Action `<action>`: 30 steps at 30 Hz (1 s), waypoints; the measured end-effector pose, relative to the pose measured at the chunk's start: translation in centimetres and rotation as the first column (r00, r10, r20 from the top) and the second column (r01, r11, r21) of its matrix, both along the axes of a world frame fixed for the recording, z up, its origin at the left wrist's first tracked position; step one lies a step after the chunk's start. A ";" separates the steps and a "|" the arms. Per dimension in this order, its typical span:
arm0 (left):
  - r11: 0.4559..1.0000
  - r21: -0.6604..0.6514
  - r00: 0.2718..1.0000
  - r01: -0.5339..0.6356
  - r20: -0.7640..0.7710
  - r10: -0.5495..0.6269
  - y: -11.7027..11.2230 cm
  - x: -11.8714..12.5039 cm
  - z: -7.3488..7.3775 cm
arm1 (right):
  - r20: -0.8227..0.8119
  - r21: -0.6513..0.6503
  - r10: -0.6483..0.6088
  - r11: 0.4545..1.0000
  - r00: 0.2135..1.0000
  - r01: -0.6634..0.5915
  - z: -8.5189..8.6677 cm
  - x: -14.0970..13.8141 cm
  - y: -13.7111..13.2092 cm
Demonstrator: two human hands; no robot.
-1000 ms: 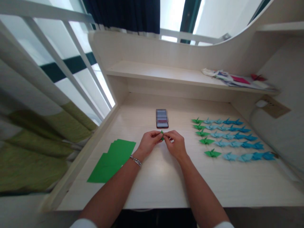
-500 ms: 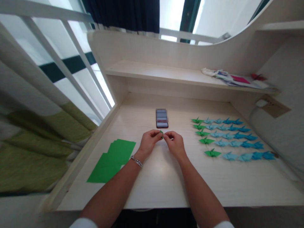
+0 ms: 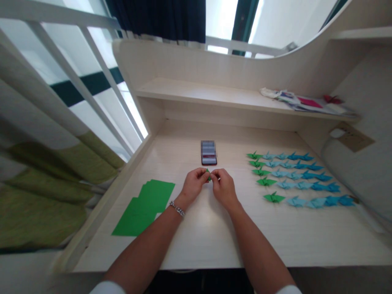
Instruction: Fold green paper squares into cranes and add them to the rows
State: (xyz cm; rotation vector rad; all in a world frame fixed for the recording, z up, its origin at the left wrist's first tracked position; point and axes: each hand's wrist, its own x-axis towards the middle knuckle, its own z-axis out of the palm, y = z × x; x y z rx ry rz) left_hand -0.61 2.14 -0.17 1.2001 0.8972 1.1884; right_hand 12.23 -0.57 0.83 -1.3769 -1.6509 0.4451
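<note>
A small folded green paper piece point(image 3: 208, 175) is pinched between both my hands above the middle of the pale wooden desk point(image 3: 214, 232). My left hand point(image 3: 193, 184), with a metal bracelet at the wrist, grips it from the left with fingers closed. From the right, my right hand point(image 3: 223, 187) closes its fingers on the same piece. Most of the paper is hidden by my fingertips.
A stack of green paper sheets point(image 3: 143, 206) lies at the desk's left. A phone point(image 3: 208, 152) lies just beyond my hands. Rows of green paper cranes point(image 3: 265, 181) and blue paper cranes point(image 3: 303, 177) cover the right side. Papers point(image 3: 303, 103) sit on the shelf.
My hands have drawn slightly closer together over the green piece, with the right hand shifting a little to the left. Nothing else has moved.
</note>
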 end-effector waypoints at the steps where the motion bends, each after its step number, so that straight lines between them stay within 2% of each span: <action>1: 1.000 0.003 1.000 -0.004 -0.010 0.004 0.0 0.1 0.0 | 0.022 0.007 -0.005 1.000 1.000 0.004 0.0 0.0 0.0; 3: 1.000 0.005 1.000 -0.011 -0.018 0.011 0.0 0.2 -0.1 | 0.006 0.005 -0.003 1.000 1.000 0.003 0.0 -0.2 0.0; 9: 0.999 -0.024 0.999 -0.031 0.041 0.032 0.0 0.2 -0.3 | -0.207 -0.105 0.035 0.993 0.978 -0.058 -0.4 -0.2 0.2; 19: 0.992 -0.123 0.986 -0.032 0.161 0.051 -0.1 0.3 -0.4 | -0.291 -0.140 0.032 0.987 0.956 -0.075 -0.3 0.4 0.5; 21: 0.990 -0.132 0.983 -0.050 0.168 0.072 0.0 0.2 -0.4 | -0.390 -0.189 0.039 0.975 0.920 -0.121 -0.2 0.5 0.7; 25: 0.990 -0.132 0.984 -0.051 0.160 0.072 0.2 -0.2 -0.7 | -0.632 -0.289 0.024 0.920 0.775 -0.264 0.1 0.7 0.8; 28: 0.993 -0.112 0.993 -0.019 0.112 0.032 0.3 -0.4 -0.7 | -0.706 -0.322 0.006 0.888 0.708 -0.328 0.1 1.0 0.9; 30: 0.996 -0.086 0.998 -0.001 0.059 0.006 0.3 -0.5 -0.6 | -0.708 -0.336 0.009 0.875 0.706 -0.349 -0.1 1.2 0.9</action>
